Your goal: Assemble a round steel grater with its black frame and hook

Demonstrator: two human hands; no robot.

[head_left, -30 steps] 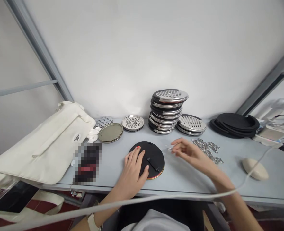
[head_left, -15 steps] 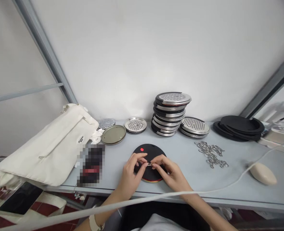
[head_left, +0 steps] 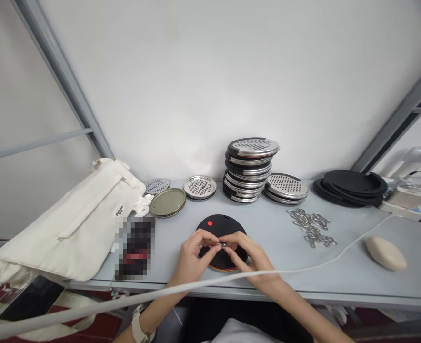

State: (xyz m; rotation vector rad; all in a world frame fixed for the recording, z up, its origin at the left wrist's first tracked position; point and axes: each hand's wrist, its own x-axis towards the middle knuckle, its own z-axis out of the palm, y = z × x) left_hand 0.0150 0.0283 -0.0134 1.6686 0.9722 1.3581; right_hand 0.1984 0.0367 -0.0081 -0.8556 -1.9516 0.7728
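Observation:
A round black disc [head_left: 220,225] with a red dot lies flat on the grey table [head_left: 267,238] in front of me. Both hands meet over its near half. My left hand [head_left: 193,257] and my right hand [head_left: 248,257] pinch a small metal clip [head_left: 222,245] between their fingertips, right above the disc. A pile of the same metal clips [head_left: 312,228] lies to the right.
A stack of perforated metal discs [head_left: 249,169] stands at the back, with a lower pile [head_left: 285,186] beside it and black rings [head_left: 351,186] further right. Loose discs [head_left: 167,201] lie at the back left by a cream bag [head_left: 71,224]. A white cable [head_left: 203,286] crosses near me; a beige mouse [head_left: 385,252] sits right.
My right hand came back from the clip pile with a clip and joined my left hand over the black disc. Since half a second ago both hands have hardly moved.

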